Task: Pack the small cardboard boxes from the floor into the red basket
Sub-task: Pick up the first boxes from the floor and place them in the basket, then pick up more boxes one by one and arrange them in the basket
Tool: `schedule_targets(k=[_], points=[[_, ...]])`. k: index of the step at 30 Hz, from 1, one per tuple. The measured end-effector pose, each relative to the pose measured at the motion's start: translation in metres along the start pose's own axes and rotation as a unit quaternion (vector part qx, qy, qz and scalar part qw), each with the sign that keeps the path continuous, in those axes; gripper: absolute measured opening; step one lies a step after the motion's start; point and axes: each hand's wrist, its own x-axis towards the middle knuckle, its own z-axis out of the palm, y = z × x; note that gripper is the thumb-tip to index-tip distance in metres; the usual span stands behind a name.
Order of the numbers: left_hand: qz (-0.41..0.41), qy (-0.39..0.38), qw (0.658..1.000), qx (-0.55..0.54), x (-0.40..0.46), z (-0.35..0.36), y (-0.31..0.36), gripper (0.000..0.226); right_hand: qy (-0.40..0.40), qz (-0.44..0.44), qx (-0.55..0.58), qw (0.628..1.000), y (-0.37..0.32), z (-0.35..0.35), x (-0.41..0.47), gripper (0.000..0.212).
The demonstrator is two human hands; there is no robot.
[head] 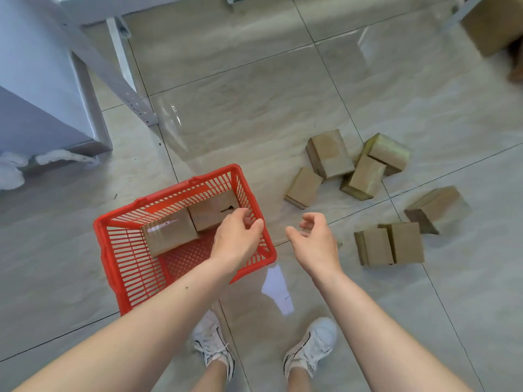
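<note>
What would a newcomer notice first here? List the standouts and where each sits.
The red basket on the grey tiled floor at lower left stands out most, with two cardboard boxes inside. To its right, seven more small boxes lie scattered on the tiles. Both bare hands are empty: the left hand over the basket's right rim, the right hand just beside it.

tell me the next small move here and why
Probably reach the empty right hand to the nearest small brown cardboard box on the floor: two boxes already sit in the red plastic basket, and both hands hold nothing.
</note>
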Motion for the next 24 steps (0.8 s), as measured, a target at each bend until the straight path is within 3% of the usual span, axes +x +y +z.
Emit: schedule_targets(k=[14,24], points=[[-0.031,-0.02,0.998,-0.041,-0.02,0.127,0.112,0.053,-0.007,0.019,0.0,1.0,0.064,-0.183,0.072,0.043],[-0.024,-0.018,0.998,-0.049,0.048,0.134,0.173,0.055,0.014,0.029,0.027,0.999,0.038,-0.221,0.151,0.05]])
